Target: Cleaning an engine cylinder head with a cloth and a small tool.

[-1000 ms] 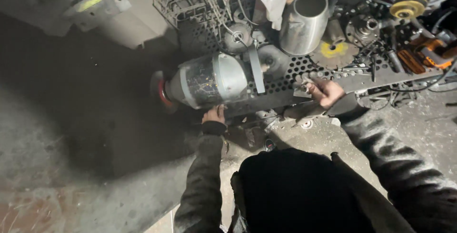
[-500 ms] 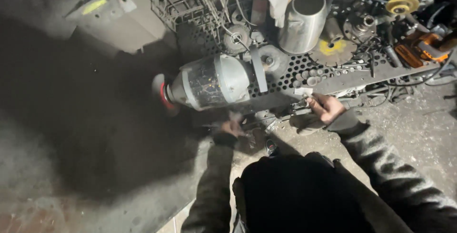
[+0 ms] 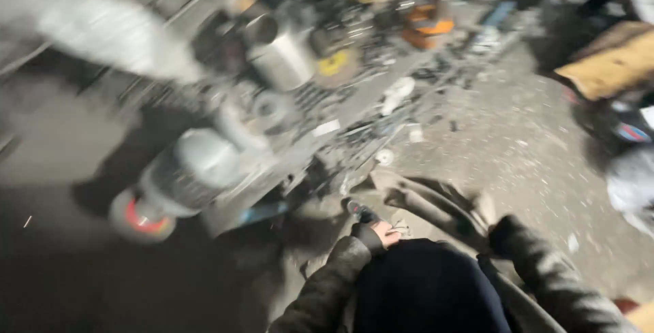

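The picture is heavily blurred by head motion. A silver metal cylinder [image 3: 187,166] with a red end cap [image 3: 139,223] lies on its side at the edge of a perforated steel workbench [image 3: 320,105]. My left hand [image 3: 381,235] is low, close to my body and below the bench edge, beside a small dark object with a red spot [image 3: 355,209]; whether it grips that object is unclear. My right sleeve [image 3: 538,272] shows at the lower right. My right hand [image 3: 485,210] is only a pale smear off the bench.
On the bench stand a shiny steel pipe section [image 3: 279,57], a yellow disc [image 3: 334,64], orange tools [image 3: 436,20] and scattered small metal parts. A brown cardboard piece [image 3: 610,67] lies on the gritty concrete floor [image 3: 518,149] at the right. A pale bulky object [image 3: 102,30] is at the upper left.
The view has swung and tilted sharply. Both hands have come off the bench edge by the cylinder and drawn back toward my body.
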